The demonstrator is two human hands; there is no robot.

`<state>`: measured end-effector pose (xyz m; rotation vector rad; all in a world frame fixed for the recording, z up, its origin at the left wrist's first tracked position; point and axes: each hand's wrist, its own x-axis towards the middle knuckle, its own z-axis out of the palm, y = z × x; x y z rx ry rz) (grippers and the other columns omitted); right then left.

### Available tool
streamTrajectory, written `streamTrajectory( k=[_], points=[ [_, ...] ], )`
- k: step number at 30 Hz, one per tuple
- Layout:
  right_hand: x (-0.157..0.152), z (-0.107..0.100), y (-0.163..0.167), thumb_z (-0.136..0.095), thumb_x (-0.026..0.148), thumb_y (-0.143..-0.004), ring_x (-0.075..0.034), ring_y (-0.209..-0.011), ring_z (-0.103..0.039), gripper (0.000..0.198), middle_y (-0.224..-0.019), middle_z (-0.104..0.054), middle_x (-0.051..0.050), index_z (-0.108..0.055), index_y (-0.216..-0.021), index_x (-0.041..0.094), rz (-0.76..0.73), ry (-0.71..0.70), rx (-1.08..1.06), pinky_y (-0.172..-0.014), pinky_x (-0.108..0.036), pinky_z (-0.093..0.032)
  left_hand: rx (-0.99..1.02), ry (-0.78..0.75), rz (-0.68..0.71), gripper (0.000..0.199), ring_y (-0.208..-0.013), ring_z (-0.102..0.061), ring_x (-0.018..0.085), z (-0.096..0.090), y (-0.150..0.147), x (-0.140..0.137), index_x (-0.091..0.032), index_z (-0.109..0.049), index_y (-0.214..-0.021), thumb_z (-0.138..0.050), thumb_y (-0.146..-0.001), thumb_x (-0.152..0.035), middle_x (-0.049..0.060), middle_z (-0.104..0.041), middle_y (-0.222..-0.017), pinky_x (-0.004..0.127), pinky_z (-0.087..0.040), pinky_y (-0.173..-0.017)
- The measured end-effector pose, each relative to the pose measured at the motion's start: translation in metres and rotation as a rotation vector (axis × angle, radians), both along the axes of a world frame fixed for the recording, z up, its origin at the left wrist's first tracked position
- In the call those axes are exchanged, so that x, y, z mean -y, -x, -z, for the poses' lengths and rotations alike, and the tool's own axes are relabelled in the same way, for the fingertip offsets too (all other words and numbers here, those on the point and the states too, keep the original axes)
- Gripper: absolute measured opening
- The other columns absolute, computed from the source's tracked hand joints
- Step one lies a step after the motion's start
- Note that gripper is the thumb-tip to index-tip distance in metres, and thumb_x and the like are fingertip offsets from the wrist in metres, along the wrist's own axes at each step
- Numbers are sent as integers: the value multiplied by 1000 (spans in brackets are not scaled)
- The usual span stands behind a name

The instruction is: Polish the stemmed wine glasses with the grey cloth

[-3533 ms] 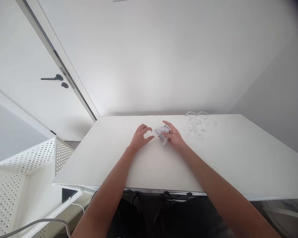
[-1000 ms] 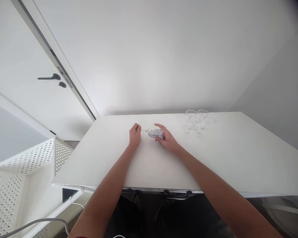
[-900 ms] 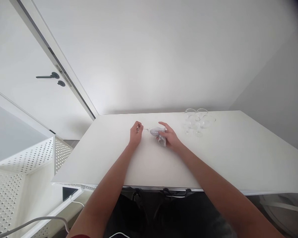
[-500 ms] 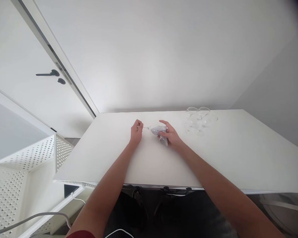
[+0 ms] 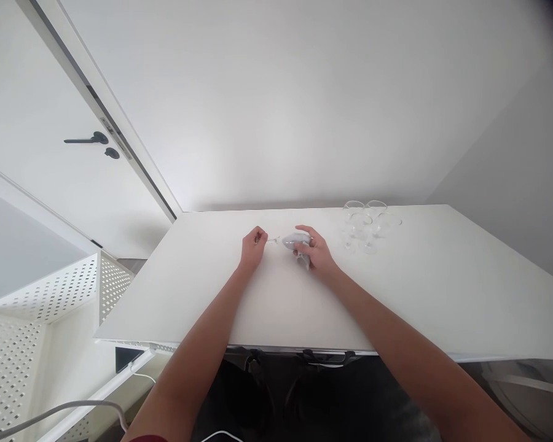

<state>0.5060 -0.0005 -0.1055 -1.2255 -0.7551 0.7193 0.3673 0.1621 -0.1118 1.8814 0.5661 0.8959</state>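
Observation:
Over the white tabletop (image 5: 299, 307), my left hand (image 5: 252, 245) is closed around the foot end of a wine glass, whose thin clear stem (image 5: 273, 240) points right, so the glass lies on its side in the air. My right hand (image 5: 317, 250) wraps a pale grey cloth (image 5: 295, 240) at the bowl end. A loose corner of the cloth hangs below the fingers. The bowl is mostly hidden by cloth and hand, so I cannot tell whether the cloth is inside or around it. To the right, several clear wine glasses (image 5: 360, 222) stand upright in a close group.
A plain wall (image 5: 276, 110) rises behind the table. At the left are a door with a black handle (image 5: 85, 140) and a white perforated panel (image 5: 9, 356). A grey cable (image 5: 74, 404) curves at the lower left.
The cloth in my right hand has shifted slightly, and its hanging corner looks smaller. My left fingers have turned a little around the glass. The whole view has tilted slightly.

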Motion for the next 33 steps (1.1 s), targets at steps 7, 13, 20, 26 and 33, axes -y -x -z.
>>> streamTrajectory(
  k=[7,13,20,26,33],
  points=[
    [3,0,-13,-83,40,-73,-15,-70,-57,61,-86,-60,2,-54,-126,33,161,-186,-104,-56,-27,-48,-72,-20,169,30,-68,-46,13,-6,0,8,-20,-61,-78,-64,-88,-48,2,-61,-80,26,-39,-60],
    [4,-5,-15,-87,38,-68,-19,-86,-60,77,-99,-60,-1,-51,-136,35,280,-257,56,-74,-33,-55,-108,155,353,34,-75,-59,17,-5,2,9,-19,-74,-100,-65,-88,-49,4,-66,-77,29,-48,-67],
    [8,-12,-18,-79,36,-77,-20,-99,-63,80,-114,-61,-3,-41,-147,40,217,-324,-51,-84,-36,-56,-124,152,623,33,-80,-59,16,-11,3,14,-17,-73,-97,-60,-93,-48,5,-66,-81,31,-46,-79],
    [6,-12,-20,-75,23,-71,-23,-100,-64,81,-125,-60,-4,-45,-144,39,158,-205,-240,-74,-35,-56,34,323,618,30,-81,-59,16,-11,0,12,-18,-60,-88,-56,-95,-47,4,-63,-86,32,-44,-79],
    [4,-11,-6,-67,15,-67,-22,-83,-60,86,-105,-65,-3,-46,-147,37,-150,-81,-256,-63,-31,-48,-18,259,594,44,-70,-59,16,-11,0,15,-17,-60,-86,-54,-94,-59,3,-63,-72,31,-45,-74]
  ],
)
